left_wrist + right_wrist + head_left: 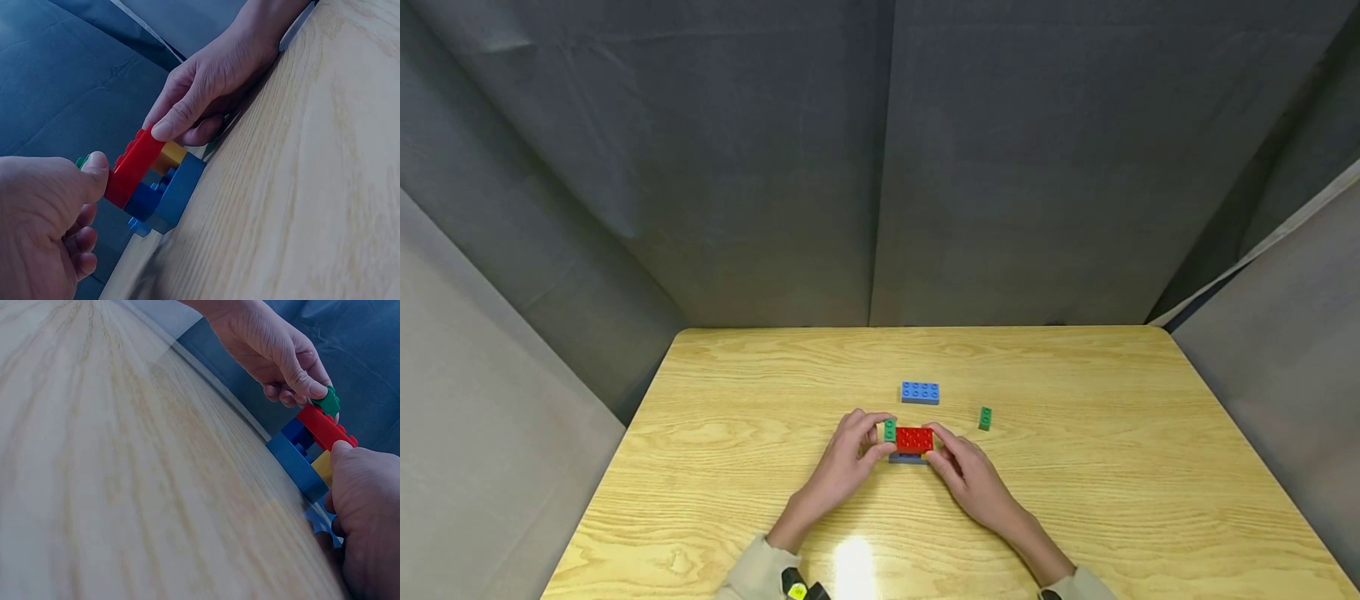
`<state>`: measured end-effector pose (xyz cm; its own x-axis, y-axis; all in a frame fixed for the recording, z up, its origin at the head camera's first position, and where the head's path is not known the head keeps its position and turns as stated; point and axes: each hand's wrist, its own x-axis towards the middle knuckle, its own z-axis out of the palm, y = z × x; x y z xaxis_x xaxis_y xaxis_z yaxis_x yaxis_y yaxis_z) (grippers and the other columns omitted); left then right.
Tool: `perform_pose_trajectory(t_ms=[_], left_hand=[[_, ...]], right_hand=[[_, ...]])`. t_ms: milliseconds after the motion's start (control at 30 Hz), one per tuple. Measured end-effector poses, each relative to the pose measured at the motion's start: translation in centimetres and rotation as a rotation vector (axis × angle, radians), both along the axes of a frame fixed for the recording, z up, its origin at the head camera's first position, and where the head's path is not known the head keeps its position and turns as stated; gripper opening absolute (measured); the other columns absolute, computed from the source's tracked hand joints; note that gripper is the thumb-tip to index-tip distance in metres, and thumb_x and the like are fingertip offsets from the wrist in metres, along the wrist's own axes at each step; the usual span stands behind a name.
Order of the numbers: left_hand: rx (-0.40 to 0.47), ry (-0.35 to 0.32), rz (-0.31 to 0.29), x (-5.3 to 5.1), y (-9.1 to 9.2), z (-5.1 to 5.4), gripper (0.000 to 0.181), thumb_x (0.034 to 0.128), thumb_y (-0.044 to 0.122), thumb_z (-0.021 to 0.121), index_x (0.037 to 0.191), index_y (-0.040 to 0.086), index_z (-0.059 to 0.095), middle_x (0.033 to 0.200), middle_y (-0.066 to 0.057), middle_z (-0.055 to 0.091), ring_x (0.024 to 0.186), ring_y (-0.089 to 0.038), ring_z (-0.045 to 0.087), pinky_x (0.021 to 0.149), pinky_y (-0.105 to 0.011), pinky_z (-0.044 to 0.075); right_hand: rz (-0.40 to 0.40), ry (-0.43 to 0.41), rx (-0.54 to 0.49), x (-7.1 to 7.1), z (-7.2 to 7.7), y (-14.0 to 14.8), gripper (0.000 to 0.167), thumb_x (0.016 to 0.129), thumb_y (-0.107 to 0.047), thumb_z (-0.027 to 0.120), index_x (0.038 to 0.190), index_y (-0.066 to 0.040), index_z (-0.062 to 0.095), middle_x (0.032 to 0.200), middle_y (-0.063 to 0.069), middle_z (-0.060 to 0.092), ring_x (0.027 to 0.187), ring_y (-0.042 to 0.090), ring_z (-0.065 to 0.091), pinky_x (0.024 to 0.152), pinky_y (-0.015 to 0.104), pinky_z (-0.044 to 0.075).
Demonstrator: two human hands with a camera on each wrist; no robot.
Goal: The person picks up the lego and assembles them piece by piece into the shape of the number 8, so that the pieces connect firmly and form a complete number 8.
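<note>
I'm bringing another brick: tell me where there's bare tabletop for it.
Bare tabletop runs from the left hand to the left edge, and from the loose green brick to the right edge. The middle is crowded: left and right hand flank the stacked bricks, the loose blue brick just beyond.

Red rectangular studded brick point(913, 438): glossy plastic. Yellow wood-grained desk point(1112, 433): shiny near front edge. Dark grey curtain point(737, 167) beyond back edge: matt cloth.

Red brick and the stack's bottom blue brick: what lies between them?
A dark blue brick and a yellow brick, with a gap between those two; the left wrist view shows it.
</note>
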<state>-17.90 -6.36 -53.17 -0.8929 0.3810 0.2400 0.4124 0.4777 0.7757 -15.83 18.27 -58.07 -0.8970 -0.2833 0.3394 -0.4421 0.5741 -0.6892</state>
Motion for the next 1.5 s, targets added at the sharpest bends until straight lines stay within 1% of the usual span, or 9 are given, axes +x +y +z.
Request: perform_pose_trajectory(t_ms=[133, 333, 500, 700, 900, 1067, 1167, 1300, 1500], left_hand=[[-0.002, 0.007, 0.005, 0.1, 0.1, 0.0, 0.043, 0.0957, 0.022, 0.074, 0.136, 0.011, 0.067, 0.091, 0.002, 0.051, 0.089, -0.014, 0.043, 0.077, -0.028, 0.037], [-0.012, 0.018, 0.000, 0.1, 0.1, -0.4, 0.042, 0.0961, 0.024, 0.073, 0.136, 0.011, 0.067, 0.091, 0.004, 0.049, 0.089, -0.013, 0.043, 0.076, -0.027, 0.038], [-0.004, 0.035, 0.005, 0.2, 0.1, -0.6, 0.042, 0.0958, 0.023, 0.074, 0.135, 0.010, 0.067, 0.091, 0.004, 0.050, 0.088, -0.013, 0.043, 0.076, -0.027, 0.038], [0.012, 0.064, 0.042, 0.3, 0.4, -1.0, 0.039, 0.0949, 0.021, 0.076, 0.132, 0.011, 0.068, 0.089, 0.004, 0.051, 0.084, -0.011, 0.044, 0.071, -0.025, 0.040], [0.028, 0.047, 0.093, 0.6, 1.0, -1.3, 0.035, 0.0956, 0.016, 0.076, 0.129, 0.009, 0.069, 0.089, 0.004, 0.050, 0.081, -0.010, 0.045, 0.066, -0.021, 0.040], [-0.002, 0.078, 0.125, 0.8, 1.4, -1.2, 0.034, 0.0934, 0.013, 0.079, 0.126, 0.008, 0.071, 0.086, 0.005, 0.049, 0.079, -0.009, 0.045, 0.065, -0.021, 0.040], [-0.018, 0.107, 0.131, 0.9, 1.5, -0.9, 0.034, 0.0925, 0.012, 0.079, 0.125, 0.007, 0.071, 0.084, 0.006, 0.048, 0.078, -0.009, 0.044, 0.064, -0.021, 0.039], [-0.036, 0.139, 0.135, 1.0, 1.5, -0.6, 0.033, 0.0911, 0.013, 0.080, 0.123, 0.006, 0.072, 0.082, 0.005, 0.048, 0.076, -0.008, 0.043, 0.062, -0.021, 0.037], [-0.068, 0.172, 0.141, 1.0, 1.5, -0.6, 0.034, 0.0895, 0.014, 0.082, 0.121, 0.006, 0.073, 0.080, 0.006, 0.048, 0.073, -0.007, 0.041, 0.061, -0.020, 0.035]], right_hand=[[0.004, -0.002, -0.003, 0.0, 0.1, -0.1, 0.045, 0.105, -0.022, 0.065, 0.147, -0.008, 0.058, 0.086, -0.013, 0.053, 0.075, 0.005, 0.048, 0.066, 0.024, 0.044], [0.018, -0.010, -0.009, -0.1, 0.3, -0.2, 0.044, 0.105, -0.023, 0.066, 0.146, -0.010, 0.060, 0.085, -0.014, 0.054, 0.074, 0.005, 0.048, 0.066, 0.024, 0.044], [0.016, -0.007, -0.005, -0.1, 0.3, -0.2, 0.044, 0.105, -0.024, 0.065, 0.147, -0.010, 0.059, 0.085, -0.015, 0.053, 0.075, 0.004, 0.048, 0.066, 0.024, 0.043], [0.010, -0.019, 0.005, -0.1, 0.3, -0.2, 0.043, 0.106, -0.025, 0.064, 0.147, -0.013, 0.060, 0.084, -0.015, 0.054, 0.074, 0.005, 0.048, 0.066, 0.024, 0.043], [0.000, -0.018, 0.026, 0.0, 0.3, -0.2, 0.043, 0.106, -0.025, 0.064, 0.147, -0.015, 0.060, 0.083, -0.015, 0.052, 0.074, 0.004, 0.047, 0.067, 0.025, 0.042], [-0.005, -0.004, 0.040, 0.2, 0.4, -0.1, 0.044, 0.105, -0.024, 0.065, 0.148, -0.013, 0.059, 0.084, -0.016, 0.051, 0.075, 0.004, 0.046, 0.069, 0.026, 0.041], [-0.014, -0.005, 0.056, 0.3, 0.4, -0.1, 0.046, 0.105, -0.025, 0.065, 0.149, -0.012, 0.059, 0.086, -0.017, 0.053, 0.077, 0.003, 0.047, 0.073, 0.028, 0.040], [-0.017, -0.013, 0.074, 0.3, 0.4, 0.0, 0.046, 0.106, -0.027, 0.064, 0.149, -0.014, 0.059, 0.087, -0.019, 0.054, 0.078, 0.002, 0.047, 0.077, 0.031, 0.038], [-0.009, -0.015, 0.082, 0.3, 0.3, 0.0, 0.045, 0.106, -0.028, 0.063, 0.149, -0.016, 0.058, 0.090, -0.019, 0.059, 0.080, 0.003, 0.049, 0.079, 0.032, 0.039]])
